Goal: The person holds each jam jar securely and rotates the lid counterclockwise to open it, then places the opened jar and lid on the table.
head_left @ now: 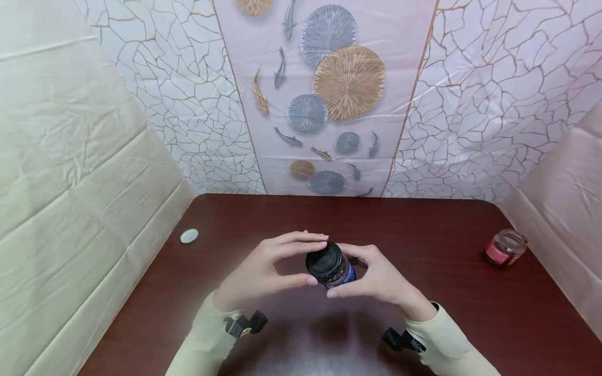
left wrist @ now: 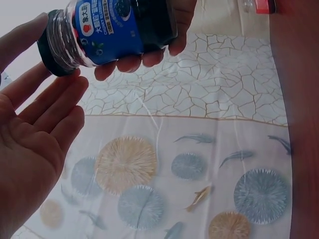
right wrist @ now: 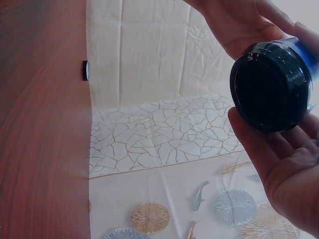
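Blue-labelled jar (left wrist: pixel 108 31) between left hand (head_left: pixel 268 265), at its lid (head_left: pixel 323 260), and right hand (head_left: pixel 382 277)

Head view bright (tabletop (head_left: pixel 305 344) glare); wrist views dimmer.

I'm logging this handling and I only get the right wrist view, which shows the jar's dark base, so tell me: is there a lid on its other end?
Observer: Yes, the head view shows a black lid on the far end of the jar.

Operator: Okay, and which of the hands is at that lid?

Observer: The left hand; the left wrist view shows its thumb against the lid.

Operator: Anything off to the person's right that I can't see?

Observer: Yes, in the head view a red-labelled jar is near the right edge of the table.
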Demonstrator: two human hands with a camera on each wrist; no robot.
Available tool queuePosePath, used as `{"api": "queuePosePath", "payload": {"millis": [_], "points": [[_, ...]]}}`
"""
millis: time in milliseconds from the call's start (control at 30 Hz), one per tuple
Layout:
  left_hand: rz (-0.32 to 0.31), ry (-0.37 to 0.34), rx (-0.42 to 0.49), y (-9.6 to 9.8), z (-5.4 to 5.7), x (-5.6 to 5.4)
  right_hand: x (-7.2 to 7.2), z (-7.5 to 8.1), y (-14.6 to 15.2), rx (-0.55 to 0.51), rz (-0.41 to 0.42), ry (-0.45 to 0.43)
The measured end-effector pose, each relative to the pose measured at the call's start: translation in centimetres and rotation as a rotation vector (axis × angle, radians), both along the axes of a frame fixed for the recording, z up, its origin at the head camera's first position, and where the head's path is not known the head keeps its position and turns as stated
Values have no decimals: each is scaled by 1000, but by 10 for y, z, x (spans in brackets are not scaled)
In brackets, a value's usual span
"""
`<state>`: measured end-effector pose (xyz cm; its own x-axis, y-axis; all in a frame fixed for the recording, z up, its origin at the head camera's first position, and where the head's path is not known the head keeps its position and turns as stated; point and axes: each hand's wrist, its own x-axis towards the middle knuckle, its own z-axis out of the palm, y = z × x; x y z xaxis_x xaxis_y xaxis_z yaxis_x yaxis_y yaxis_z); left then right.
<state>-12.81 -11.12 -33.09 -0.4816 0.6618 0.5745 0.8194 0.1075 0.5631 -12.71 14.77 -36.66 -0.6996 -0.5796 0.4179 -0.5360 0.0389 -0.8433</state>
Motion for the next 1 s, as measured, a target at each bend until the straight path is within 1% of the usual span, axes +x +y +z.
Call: {"api": "queuePosePath", "payload": {"millis": [133, 233, 433, 533, 700, 833, 1000], "points": [[35, 5, 5, 0, -1, 0, 0, -3, -1, 20, 1, 18], [45, 3, 2, 1, -1, 0, 0, -3, -2, 23, 9, 29], [31, -14, -32, 2, -1, 1, 0, -2, -4, 31, 27, 61], [21, -27, -57, 4, -1, 1, 0, -2, -6, 51, 20, 69], [10, -72, -87, 7, -3, 2, 1, -1, -7, 78, 17, 46], [7, -101, -87, 9, -6, 4, 2, -3, -8, 74, 21, 31], [14, -109, -80, 13, -9, 4, 2, -7, -8, 74, 9, 30]]}}
